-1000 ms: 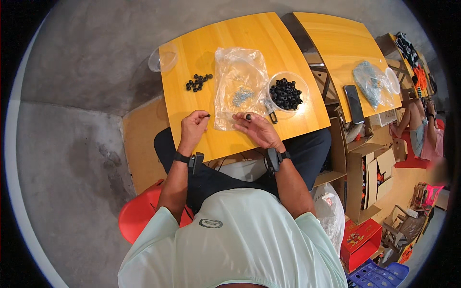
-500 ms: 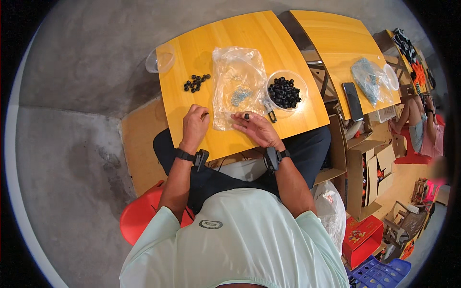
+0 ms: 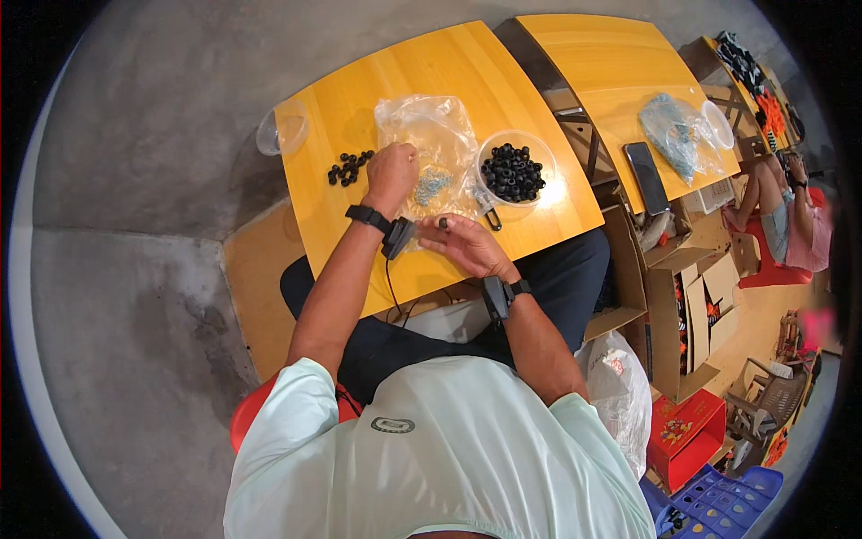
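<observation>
Pinching small black bead (image 3: 443,223) at fingertips of R hand (image 3: 469,243), approx. 5 o'clock of clear plastic bag (image 3: 440,117). Curling L hand (image 3: 393,175) knuckles-up over bag's 8 o'clock side, w/ fingertips hidden; can't tell if pressed together, spread or pinching smth. Just beside L hand, twd 3 o'clock, showing heap of small silvery bits (image 3: 433,186), on or in bag, can't tell which. Going outward from bag: at 9, loose black beads (image 3: 348,168); at 3, clear round bowl (image 3: 551,166) w/ pile of same; at 4, small black clip (image 3: 493,219), nr bowl; at 10, clear tub (image 3: 282,130) by corner of yellow table (image 3: 314,225). Farther out at 3, on 2nd table, dark phone (image 3: 646,178). Could lose bead and send it rolling off near edge if slackening pinch, given small round shape. Could shift bag and scatter bits if snagging loose film w/ L fingers, or by catching cable (image 3: 392,283) hanging from L wrist. Vs. 1 s ago: crossing bag's side w/ L hand now, instead of holding it over bare wood at bag's 7 to 8; keeping R hand at 5, bead incl.
</observation>
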`<state>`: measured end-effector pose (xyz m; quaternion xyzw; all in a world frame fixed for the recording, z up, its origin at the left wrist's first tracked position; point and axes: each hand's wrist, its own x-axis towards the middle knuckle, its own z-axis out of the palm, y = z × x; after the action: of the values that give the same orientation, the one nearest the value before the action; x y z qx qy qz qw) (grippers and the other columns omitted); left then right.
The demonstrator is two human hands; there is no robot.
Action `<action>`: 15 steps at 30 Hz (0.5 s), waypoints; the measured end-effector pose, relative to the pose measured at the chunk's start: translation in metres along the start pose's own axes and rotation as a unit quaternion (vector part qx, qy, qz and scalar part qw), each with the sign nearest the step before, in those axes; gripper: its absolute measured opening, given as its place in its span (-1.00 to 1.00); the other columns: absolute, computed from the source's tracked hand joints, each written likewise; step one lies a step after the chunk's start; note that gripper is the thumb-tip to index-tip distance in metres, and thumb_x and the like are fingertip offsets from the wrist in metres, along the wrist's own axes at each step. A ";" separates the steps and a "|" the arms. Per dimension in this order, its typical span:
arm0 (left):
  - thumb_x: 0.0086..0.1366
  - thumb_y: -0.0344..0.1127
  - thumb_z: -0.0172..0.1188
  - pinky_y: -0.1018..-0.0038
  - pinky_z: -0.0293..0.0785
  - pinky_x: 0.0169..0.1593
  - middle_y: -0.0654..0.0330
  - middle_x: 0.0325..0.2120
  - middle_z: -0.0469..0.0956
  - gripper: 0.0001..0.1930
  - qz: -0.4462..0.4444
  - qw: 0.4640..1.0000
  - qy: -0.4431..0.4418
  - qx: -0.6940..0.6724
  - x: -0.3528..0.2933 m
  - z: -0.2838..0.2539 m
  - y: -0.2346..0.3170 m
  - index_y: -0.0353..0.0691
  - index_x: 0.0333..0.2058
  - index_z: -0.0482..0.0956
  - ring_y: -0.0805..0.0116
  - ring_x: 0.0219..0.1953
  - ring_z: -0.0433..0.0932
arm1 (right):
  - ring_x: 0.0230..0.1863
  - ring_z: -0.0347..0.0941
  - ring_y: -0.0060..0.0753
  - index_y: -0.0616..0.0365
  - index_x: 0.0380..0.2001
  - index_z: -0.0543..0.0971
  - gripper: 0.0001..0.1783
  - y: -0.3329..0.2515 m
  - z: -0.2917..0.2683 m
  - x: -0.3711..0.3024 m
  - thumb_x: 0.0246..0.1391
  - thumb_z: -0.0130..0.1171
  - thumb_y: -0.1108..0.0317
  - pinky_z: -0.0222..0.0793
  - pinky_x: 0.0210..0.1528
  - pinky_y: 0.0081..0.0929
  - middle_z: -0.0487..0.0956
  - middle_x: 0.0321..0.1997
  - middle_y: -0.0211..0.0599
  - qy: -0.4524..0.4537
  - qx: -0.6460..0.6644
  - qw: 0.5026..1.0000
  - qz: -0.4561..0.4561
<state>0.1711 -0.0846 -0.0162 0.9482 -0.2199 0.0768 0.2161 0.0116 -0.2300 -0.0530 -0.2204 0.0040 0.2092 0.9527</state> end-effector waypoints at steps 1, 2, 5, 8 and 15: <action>0.12 -0.34 0.17 0.14 0.51 -0.19 -0.07 -0.38 0.61 -0.83 0.002 1.000 -0.001 0.000 0.006 0.003 0.000 -0.25 -0.34 0.65 -0.09 -0.27 0.60 | 0.22 0.41 -0.18 0.17 -0.11 0.60 -0.70 0.000 0.001 0.000 0.26 0.16 0.17 0.25 0.31 -0.21 0.54 0.13 -0.10 0.000 0.001 1.000 0.000; 0.12 -0.34 0.17 0.13 0.51 -0.18 -0.07 -0.38 0.62 -0.84 -0.004 1.000 0.001 0.007 0.010 0.006 0.000 -0.25 -0.36 0.65 -0.10 -0.26 0.59 | 0.22 0.41 -0.18 0.17 -0.11 0.60 -0.70 -0.001 0.001 0.000 0.26 0.16 0.17 0.25 0.31 -0.21 0.54 0.13 -0.10 0.000 0.001 1.000 -0.002; 0.11 -0.34 0.17 0.12 0.51 -0.16 -0.08 -0.37 0.62 -0.85 0.000 1.000 0.001 0.006 0.017 0.011 0.000 -0.24 -0.38 0.66 -0.10 -0.24 0.59 | 0.22 0.40 -0.19 0.16 -0.11 0.60 -0.69 -0.001 0.003 -0.002 0.26 0.16 0.15 0.26 0.30 -0.23 0.54 0.12 -0.13 0.001 0.003 1.000 -0.001; 0.12 -0.33 0.17 0.11 0.51 -0.16 -0.08 -0.38 0.61 -0.85 0.011 1.000 -0.022 0.002 0.024 0.012 0.001 -0.21 -0.36 0.66 -0.10 -0.25 0.59 | 0.23 0.40 -0.20 0.15 -0.11 0.60 -0.69 -0.001 0.002 -0.001 0.26 0.16 0.15 0.26 0.30 -0.24 0.55 0.11 -0.16 0.000 0.004 1.000 -0.003; 0.14 -0.36 0.16 0.10 0.49 -0.20 -0.05 -0.41 0.57 -0.88 0.028 0.999 0.019 -0.004 0.023 0.017 -0.009 -0.23 -0.44 0.65 -0.09 -0.28 0.57 | 0.30 0.34 -0.05 0.24 -0.05 0.56 -0.65 0.004 -0.004 0.003 0.26 0.15 0.19 0.18 0.37 -0.09 0.52 0.14 -0.05 -0.003 0.015 1.000 -0.001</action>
<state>0.1963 -0.0938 -0.0297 0.9391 -0.2427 0.1003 0.2216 0.0135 -0.2274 -0.0584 -0.2055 0.0036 0.2087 0.9561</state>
